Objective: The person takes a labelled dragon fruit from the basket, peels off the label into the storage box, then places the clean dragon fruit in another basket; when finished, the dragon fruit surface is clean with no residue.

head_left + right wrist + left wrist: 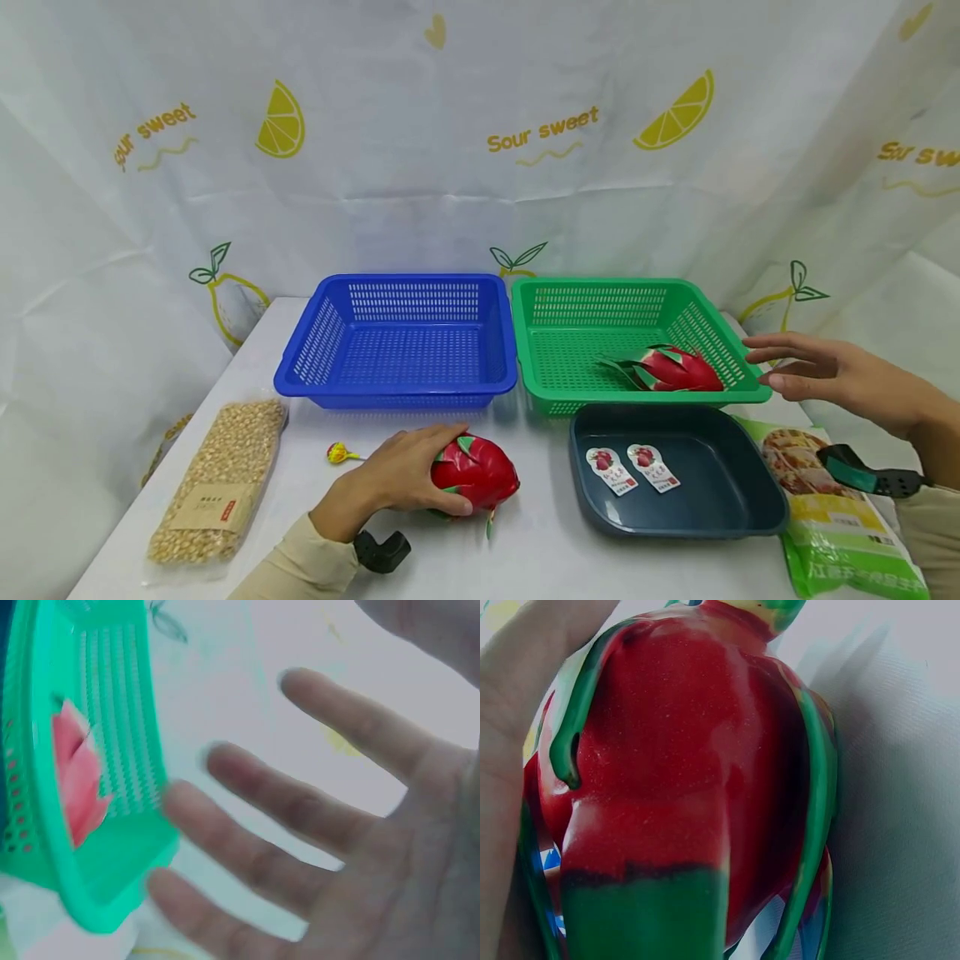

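Observation:
A red dragon fruit (480, 473) with green-tipped scales lies on the table, and my left hand (408, 471) grips it from the left, thumb on its near side. Up close in the left wrist view, the glossy dragon fruit (675, 750) fills most of the picture beside part of the hand. My right hand (847, 375) hovers by the right rim of the green basket (592, 350), holding nothing. Its fingers (255, 847) are spread in the right wrist view. Inside that basket, at its near right, lies a second dragon fruit (678, 369).
Left of the green basket stands a blue basket (412, 354). A dark blue tray (697, 500) holds two fruit-picture labels (611, 471). A green-and-yellow food bag (840, 517) lies at the right, a bag of corn kernels (217, 475) at the left, and a yellow lollipop (339, 452) between.

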`<state>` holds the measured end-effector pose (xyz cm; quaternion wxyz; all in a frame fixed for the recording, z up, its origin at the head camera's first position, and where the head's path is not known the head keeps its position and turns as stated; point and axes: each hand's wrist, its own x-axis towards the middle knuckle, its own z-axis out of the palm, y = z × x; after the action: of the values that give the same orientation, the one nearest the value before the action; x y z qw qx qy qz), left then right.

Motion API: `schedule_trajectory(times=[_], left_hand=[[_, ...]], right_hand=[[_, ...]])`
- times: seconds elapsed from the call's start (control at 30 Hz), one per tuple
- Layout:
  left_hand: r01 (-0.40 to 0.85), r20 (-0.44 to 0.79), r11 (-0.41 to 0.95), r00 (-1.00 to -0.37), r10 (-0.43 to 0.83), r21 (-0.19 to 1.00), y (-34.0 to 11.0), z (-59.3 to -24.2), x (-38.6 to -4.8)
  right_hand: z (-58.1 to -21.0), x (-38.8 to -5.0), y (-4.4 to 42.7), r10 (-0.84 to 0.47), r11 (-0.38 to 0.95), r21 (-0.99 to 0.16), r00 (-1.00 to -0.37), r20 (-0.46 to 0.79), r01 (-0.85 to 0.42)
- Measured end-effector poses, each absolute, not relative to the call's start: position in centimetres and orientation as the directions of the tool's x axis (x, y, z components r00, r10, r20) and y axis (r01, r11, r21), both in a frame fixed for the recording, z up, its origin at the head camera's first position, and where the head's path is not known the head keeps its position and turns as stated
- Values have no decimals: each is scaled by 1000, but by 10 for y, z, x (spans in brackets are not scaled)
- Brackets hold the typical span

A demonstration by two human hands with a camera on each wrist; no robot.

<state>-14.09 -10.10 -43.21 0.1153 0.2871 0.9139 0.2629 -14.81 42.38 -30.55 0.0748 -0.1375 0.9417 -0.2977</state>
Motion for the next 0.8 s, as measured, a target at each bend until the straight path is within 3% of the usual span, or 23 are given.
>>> schedule_trajectory(times=[0.27, 0.8], left_hand=[[458, -66, 703, -812, 580, 544, -101, -433, -141], [506, -40, 725, -807, 589, 467, -96, -430, -140]], right_hand=[[-336, -161, 443, -141, 780, -612, -989, 37, -134], [-382, -173, 457, -178, 774, -619, -984, -12, -132]])
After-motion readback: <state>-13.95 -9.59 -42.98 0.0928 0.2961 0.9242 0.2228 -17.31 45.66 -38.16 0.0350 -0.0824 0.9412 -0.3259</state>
